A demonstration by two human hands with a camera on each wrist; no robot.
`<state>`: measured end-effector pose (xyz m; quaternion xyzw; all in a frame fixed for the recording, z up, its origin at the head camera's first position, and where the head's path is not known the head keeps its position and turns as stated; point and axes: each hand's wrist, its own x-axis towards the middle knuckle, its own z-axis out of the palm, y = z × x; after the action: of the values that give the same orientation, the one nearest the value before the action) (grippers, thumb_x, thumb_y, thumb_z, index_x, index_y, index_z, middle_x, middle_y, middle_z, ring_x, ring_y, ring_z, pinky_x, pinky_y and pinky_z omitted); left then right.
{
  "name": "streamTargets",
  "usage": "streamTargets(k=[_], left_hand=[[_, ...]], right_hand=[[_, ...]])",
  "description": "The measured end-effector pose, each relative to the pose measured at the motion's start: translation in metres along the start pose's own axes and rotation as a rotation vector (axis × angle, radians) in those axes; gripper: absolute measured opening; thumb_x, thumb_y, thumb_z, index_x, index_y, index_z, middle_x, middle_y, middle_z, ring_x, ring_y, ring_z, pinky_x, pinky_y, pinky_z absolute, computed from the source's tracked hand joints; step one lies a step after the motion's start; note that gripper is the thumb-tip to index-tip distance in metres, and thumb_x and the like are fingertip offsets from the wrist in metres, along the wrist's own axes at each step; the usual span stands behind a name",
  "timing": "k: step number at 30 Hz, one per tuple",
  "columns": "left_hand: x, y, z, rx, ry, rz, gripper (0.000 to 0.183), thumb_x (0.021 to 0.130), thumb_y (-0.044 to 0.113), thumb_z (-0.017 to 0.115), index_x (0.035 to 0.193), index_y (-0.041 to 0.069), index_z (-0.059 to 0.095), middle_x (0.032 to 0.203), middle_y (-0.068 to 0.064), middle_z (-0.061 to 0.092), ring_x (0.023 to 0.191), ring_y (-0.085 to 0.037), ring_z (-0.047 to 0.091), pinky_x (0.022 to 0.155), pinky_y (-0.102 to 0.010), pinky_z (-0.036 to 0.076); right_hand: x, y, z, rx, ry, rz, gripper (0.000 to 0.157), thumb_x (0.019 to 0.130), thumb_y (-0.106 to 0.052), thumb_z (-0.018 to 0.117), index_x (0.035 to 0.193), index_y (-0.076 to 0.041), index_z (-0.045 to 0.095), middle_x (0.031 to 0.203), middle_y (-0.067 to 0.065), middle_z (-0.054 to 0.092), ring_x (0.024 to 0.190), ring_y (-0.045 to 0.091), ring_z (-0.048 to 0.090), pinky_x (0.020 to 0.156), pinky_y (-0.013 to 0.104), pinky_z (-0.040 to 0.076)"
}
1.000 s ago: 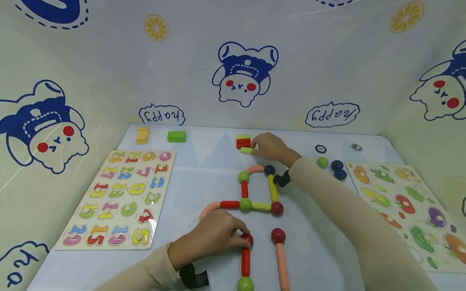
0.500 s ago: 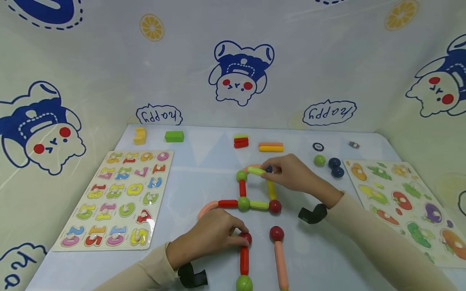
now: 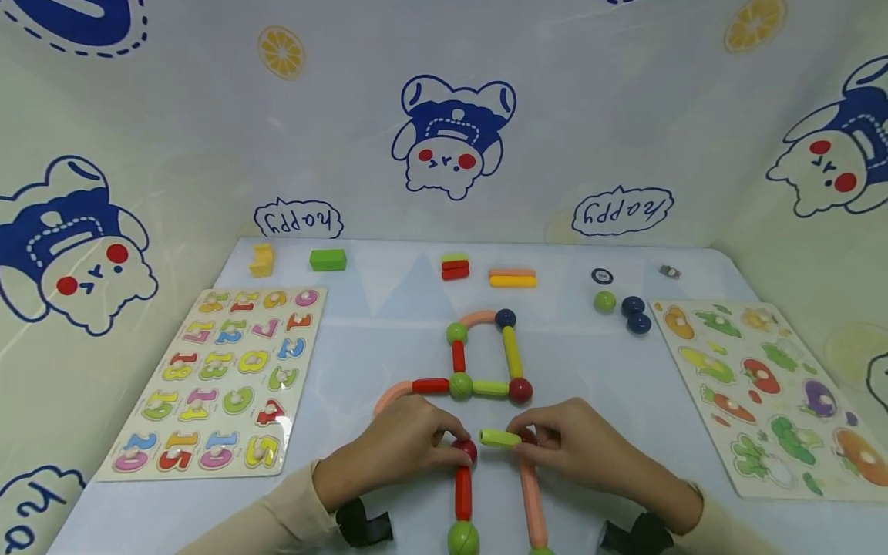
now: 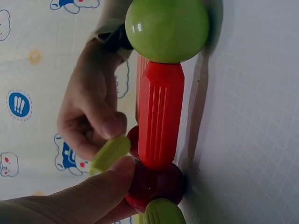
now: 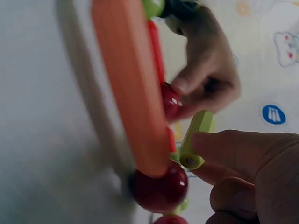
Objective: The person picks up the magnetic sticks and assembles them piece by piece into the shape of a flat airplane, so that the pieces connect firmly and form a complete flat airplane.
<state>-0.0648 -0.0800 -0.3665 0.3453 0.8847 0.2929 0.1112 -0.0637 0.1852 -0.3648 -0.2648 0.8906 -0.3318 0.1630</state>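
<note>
My left hand (image 3: 398, 439) pinches a red ball (image 3: 470, 449), which joins a red rod (image 3: 463, 493) ending in a green ball (image 3: 463, 537). Thumb and fingers of my right hand (image 3: 590, 447) pinch a short lime-green rod (image 3: 496, 438), its free end pointing at the left hand's ball. In the right wrist view a hole shows in the rod's near end, close beside a second red ball (image 5: 161, 189) capping a pink rod (image 5: 133, 88). Beyond both hands lies a joined figure of balls and rods, with a navy ball (image 3: 506, 318) and a yellow rod (image 3: 512, 353).
A number puzzle board (image 3: 294, 420) lies left, a vegetable puzzle board (image 3: 721, 462) right. At the back are a yellow block (image 3: 262, 260), a green block (image 3: 327, 260), small red rods (image 3: 455, 270), an orange-yellow rod (image 3: 513, 282), a loose green ball (image 3: 605, 301) and navy balls (image 3: 638, 323).
My right hand has brought the lime-green rod from the small pile at the back, over the joined figure, down beside the near red balls. My left hand keeps its hold on the red ball.
</note>
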Motion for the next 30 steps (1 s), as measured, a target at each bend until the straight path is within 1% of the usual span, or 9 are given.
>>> streamTargets(k=[5,10,16,23,30], left_hand=[[0.0,0.0,-0.001,0.009,0.006,0.001,0.022,0.077,0.042,0.073,0.092,0.027,0.075,0.048,0.022,0.042,0.041,0.0,0.037,0.043,-0.02,0.03],[0.0,0.0,0.002,0.022,0.023,0.017,0.021,0.076,0.042,0.074,0.091,0.026,0.076,0.048,0.023,0.042,0.041,0.001,0.037,0.044,-0.019,0.03],[0.0,0.0,0.002,0.036,0.032,0.028,0.022,0.077,0.042,0.073,0.091,0.026,0.075,0.048,0.023,0.042,0.042,0.003,0.038,0.045,-0.019,0.03],[0.001,0.001,0.002,0.05,0.029,0.034,0.022,0.078,0.043,0.073,0.091,0.025,0.075,0.048,0.022,0.041,0.042,0.003,0.037,0.044,-0.019,0.03],[0.001,0.001,0.002,0.06,0.038,0.042,0.023,0.077,0.042,0.073,0.091,0.025,0.075,0.049,0.024,0.041,0.042,0.003,0.036,0.044,-0.019,0.029]], right_hand=[[-0.003,-0.002,0.009,-0.032,-0.002,-0.007,0.017,0.085,-0.037,0.068,0.101,-0.031,0.069,0.055,-0.016,0.045,0.05,0.001,0.043,0.045,0.018,0.035],[-0.003,-0.002,0.014,-0.117,0.031,-0.034,0.018,0.085,-0.031,0.068,0.102,-0.025,0.07,0.059,-0.019,0.048,0.052,-0.001,0.045,0.047,0.019,0.039],[-0.005,-0.005,0.02,-0.18,0.07,-0.025,0.019,0.084,-0.031,0.069,0.101,-0.022,0.071,0.057,-0.02,0.046,0.05,-0.002,0.042,0.046,0.019,0.037],[-0.008,-0.011,0.021,-0.187,0.062,0.012,0.02,0.083,-0.03,0.07,0.099,-0.019,0.072,0.055,-0.019,0.045,0.049,-0.002,0.042,0.045,0.019,0.038],[-0.008,-0.01,0.023,-0.17,0.077,0.002,0.018,0.084,-0.03,0.07,0.098,-0.02,0.072,0.056,-0.02,0.046,0.049,-0.002,0.042,0.045,0.019,0.038]])
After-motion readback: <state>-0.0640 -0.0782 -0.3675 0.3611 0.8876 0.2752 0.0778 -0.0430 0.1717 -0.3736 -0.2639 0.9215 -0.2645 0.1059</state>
